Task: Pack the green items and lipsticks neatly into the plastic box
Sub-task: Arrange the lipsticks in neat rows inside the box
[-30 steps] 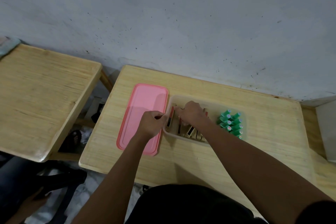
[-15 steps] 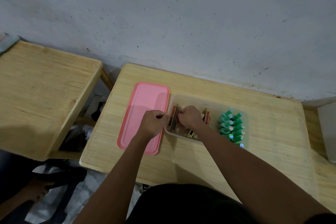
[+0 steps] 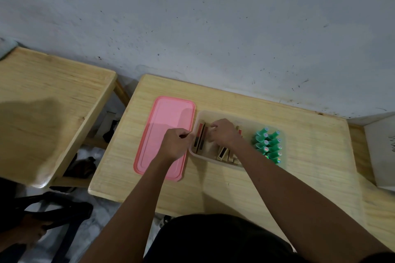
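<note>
Translucent plastic box [image 3: 197, 117] (wood table [image 3: 310, 156])

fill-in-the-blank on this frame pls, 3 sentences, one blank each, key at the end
1. The flat pink plastic lid lies on the wooden table to the ____ of the clear plastic box.
2. The green-capped tubes are grouped at the box's ____ end.
3. The right hand reaches ____ the box, among the boxed lipsticks; the left hand is at the box's left rim.

Missing words: left; right; into
</note>
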`<state>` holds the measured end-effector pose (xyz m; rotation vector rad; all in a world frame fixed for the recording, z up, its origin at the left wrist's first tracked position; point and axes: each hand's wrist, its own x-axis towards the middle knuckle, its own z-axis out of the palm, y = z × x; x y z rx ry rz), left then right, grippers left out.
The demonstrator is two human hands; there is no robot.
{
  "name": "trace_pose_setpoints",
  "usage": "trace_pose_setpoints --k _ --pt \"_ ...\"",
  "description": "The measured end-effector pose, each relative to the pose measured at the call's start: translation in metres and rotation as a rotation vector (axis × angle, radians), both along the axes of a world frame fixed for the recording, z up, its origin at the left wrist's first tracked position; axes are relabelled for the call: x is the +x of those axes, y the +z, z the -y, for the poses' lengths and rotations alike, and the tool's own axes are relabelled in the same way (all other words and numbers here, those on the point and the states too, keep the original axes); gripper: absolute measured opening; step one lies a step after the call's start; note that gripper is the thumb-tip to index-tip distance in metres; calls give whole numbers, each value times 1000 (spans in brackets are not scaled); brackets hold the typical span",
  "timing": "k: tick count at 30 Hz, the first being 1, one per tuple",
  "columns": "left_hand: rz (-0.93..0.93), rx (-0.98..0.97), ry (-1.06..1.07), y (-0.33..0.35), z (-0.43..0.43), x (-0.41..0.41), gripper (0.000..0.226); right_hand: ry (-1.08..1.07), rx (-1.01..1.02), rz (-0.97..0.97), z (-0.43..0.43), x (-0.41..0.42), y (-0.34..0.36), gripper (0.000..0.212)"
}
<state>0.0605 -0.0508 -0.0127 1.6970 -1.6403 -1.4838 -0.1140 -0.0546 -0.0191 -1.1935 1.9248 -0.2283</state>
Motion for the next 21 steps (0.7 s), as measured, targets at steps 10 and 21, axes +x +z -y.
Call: trace_pose_setpoints --k 10,21 --pt "47 -59 -2 0 -2 -1 21 345 -28 -522 -27 -30 4 23" --pt "30 -92 6 -2 -4 -3 21 279 -86 -468 -32 -12 -4 46"
